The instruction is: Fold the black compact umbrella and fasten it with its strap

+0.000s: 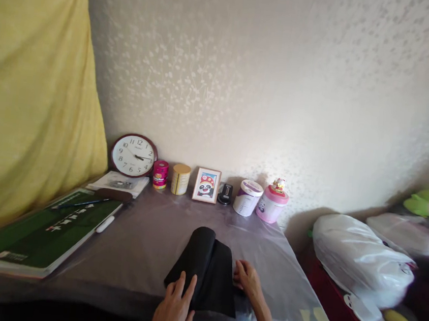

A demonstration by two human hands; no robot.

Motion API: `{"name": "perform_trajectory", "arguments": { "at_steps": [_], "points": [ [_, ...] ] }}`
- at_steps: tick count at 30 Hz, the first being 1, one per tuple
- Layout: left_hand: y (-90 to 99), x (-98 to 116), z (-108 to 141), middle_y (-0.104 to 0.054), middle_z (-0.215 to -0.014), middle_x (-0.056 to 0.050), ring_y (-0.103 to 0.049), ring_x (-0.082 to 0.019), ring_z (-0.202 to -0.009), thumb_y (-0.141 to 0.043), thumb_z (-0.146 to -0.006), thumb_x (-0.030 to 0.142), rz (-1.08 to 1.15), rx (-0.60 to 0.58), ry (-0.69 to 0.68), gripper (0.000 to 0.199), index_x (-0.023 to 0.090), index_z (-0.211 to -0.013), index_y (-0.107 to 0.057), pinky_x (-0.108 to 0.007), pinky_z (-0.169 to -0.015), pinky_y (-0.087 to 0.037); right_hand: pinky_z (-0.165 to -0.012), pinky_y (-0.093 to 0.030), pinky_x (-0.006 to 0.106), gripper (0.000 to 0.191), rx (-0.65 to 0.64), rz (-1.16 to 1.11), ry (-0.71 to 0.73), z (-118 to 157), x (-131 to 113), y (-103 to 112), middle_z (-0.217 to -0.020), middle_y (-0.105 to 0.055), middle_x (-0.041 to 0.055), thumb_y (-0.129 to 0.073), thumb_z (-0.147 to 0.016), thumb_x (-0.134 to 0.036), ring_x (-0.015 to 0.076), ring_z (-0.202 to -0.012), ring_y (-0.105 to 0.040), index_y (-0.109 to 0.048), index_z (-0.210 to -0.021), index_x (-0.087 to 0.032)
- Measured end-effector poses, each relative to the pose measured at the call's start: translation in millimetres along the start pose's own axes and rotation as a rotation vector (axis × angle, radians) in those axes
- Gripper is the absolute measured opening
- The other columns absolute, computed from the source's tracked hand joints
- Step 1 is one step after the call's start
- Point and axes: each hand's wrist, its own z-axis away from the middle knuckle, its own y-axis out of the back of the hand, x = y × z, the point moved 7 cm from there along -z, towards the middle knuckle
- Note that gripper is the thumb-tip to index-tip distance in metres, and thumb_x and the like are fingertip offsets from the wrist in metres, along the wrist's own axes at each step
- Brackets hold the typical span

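Sheet [221,278], black, folded over, lies toward front of counter [131,254]. Left hand [176,309] rests on it, fingers apart; right hand [248,280] curled at its right edge, cannot tell if grip is clamped.

My left hand [175,302] lies with fingers spread on the curled-over fold of a black, flexible sheet [221,273] on a grey, plastic-covered table [127,258]. My right hand [248,279], fingers bent, is at its right edge; contact is unclear. Beyond stand a round, brown-rimmed white clock [132,157] and a light-framed panda picture [206,185].
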Motion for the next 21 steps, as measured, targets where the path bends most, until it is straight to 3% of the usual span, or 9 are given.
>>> {"name": "perform_trajectory", "arguments": {
  "at_steps": [4, 6, 11, 13, 18, 21],
  "points": [
    [-1.1, -1, 3, -0.033, -0.141, -0.010, -0.042, -0.022, -0.119, -0.039, -0.071, 0.004, -0.015, 0.020, 0.016, 0.070, 0.026, -0.136, -0.024, -0.030, -0.088, -0.045, -0.041, -0.044, 0.022, 0.034, -0.111, -0.163, -0.119, 8, -1, -17, -0.064, -0.062, 0.0029, -0.039, -0.081, -0.044, 0.0125, -0.048, -0.058, -0.058, -0.084, -0.017],
    [-2.0, 0, 4, -0.033, -0.141, -0.010, -0.042, -0.022, -0.119, -0.036, -0.071, 0.003, -0.013, 0.031, 0.020, 0.070, 0.027, -0.136, -0.024, -0.031, -0.088, -0.045, -0.040, -0.043, 0.023, 0.036, -0.107, -0.131, -0.113, 8, -5, -17, -0.060, -0.060, 0.0025, -0.037, -0.081, -0.047, 0.0128, -0.046, -0.057, -0.058, -0.080, -0.017],
    [-0.3, 0, 5, -0.035, -0.140, -0.010, -0.044, -0.022, -0.117, -0.033, -0.072, 0.003, 0.013, 0.026, 0.034, 0.068, 0.026, -0.136, -0.023, -0.032, -0.085, -0.046, -0.067, -0.046, 0.028, 0.027, 0.114, 0.158, 0.136, 2, -24, 1, -0.076, -0.066, 0.0069, -0.043, -0.079, -0.040, 0.0199, -0.076, -0.063, -0.061, -0.078, -0.020],
    [1.5, -2, 4, -0.036, -0.139, -0.011, -0.044, -0.022, -0.117, -0.032, -0.074, 0.005, 0.029, 0.008, 0.054, 0.066, 0.025, -0.136, -0.023, -0.032, -0.087, -0.045, -0.071, -0.046, 0.029, 0.027, 0.115, 0.170, 0.143, -1, -23, 1, -0.077, -0.067, 0.0074, -0.042, -0.080, -0.039, 0.0204, -0.079, -0.063, -0.061, -0.079, -0.019],
    [5.6, -7, 2, -0.037, -0.138, -0.009, -0.043, -0.022, -0.120, -0.034, -0.075, 0.008, 0.095, -0.021, 0.101, 0.064, 0.026, -0.136, -0.023, -0.032, -0.091, -0.043, -0.046, -0.045, 0.023, 0.035, -0.009, -0.058, -0.056, -7, -12, -9, -0.067, -0.061, 0.0038, -0.040, -0.079, -0.048, 0.0158, -0.059, -0.061, -0.057, -0.077, -0.018],
    [5.0, -7, 2, -0.035, -0.139, -0.008, -0.041, -0.023, -0.121, -0.034, -0.076, 0.008, 0.094, -0.038, 0.112, 0.065, 0.027, -0.136, -0.022, -0.034, -0.092, -0.042, -0.040, -0.041, 0.021, 0.041, -0.014, -0.115, -0.106, -6, -15, -12, -0.057, -0.054, 0.0005, -0.037, -0.077, -0.055, 0.0142, -0.051, -0.055, -0.055, -0.070, -0.018]
  ]
}}
